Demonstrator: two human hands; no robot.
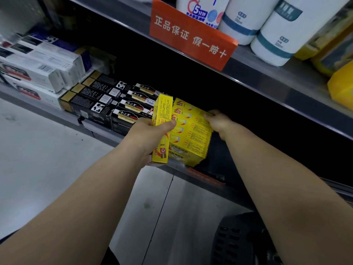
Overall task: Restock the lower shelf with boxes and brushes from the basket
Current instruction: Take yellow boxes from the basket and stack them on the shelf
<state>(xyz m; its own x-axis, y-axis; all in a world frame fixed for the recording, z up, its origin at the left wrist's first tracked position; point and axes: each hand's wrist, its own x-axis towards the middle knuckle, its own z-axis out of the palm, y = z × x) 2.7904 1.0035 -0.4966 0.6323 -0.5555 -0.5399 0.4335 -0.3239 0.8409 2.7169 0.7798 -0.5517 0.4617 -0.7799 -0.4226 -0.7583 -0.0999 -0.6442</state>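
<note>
While your left hand (152, 131) clamps the upright yellow cardboard box (162, 119), slide it flush against the yellow box stack (191, 131) that your right hand (217, 119) steadies with pressed fingertips.

dark gap right of yellow boxes (191, 131), black boxes (107, 104) crowding left

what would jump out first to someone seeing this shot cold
The bright yellow boxes on the dark lower shelf at centre draw the eye first: the left hand grips one yellow box on edge, while the right hand rests on the stack's far end. Next comes the orange sign with white characters hanging from the upper shelf, beside white bottles. Black boxes line the shelf left of the yellow ones.
</note>
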